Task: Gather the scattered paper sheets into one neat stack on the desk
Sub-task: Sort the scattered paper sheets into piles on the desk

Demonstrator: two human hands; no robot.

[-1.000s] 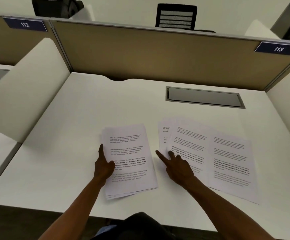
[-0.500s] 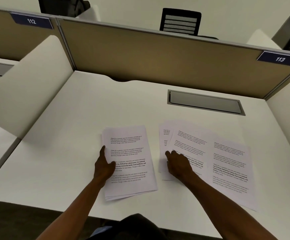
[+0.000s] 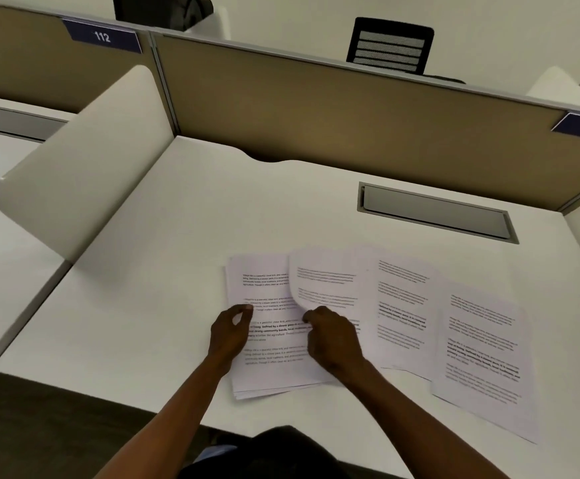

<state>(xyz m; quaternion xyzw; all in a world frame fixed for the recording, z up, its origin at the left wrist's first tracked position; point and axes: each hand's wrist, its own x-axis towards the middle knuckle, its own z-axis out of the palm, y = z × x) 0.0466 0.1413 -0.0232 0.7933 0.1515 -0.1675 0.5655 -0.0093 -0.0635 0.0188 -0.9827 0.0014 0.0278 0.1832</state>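
Note:
A stack of printed paper sheets [image 3: 267, 371] lies at the front middle of the white desk [image 3: 177, 236]. My left hand [image 3: 228, 335] rests on the stack's left edge, thumb and forefinger curled near each other. My right hand [image 3: 331, 340] pinches a printed sheet [image 3: 326, 278] whose left edge curls up over the stack. To the right lie two more loose sheets, one in the middle [image 3: 402, 305] and one at the far right [image 3: 485, 357], overlapping each other.
A grey cable hatch [image 3: 433, 210] is set into the desk at the back right. A tan partition [image 3: 316, 108] closes the back, and a white side divider [image 3: 81, 160] stands on the left. A black chair [image 3: 390, 46] shows beyond the partition.
My right hand has dragged a sheet leftward from the loose pile onto the stack, and its edge now curls up. My left hand stays on the stack's left edge. The camera has shifted.

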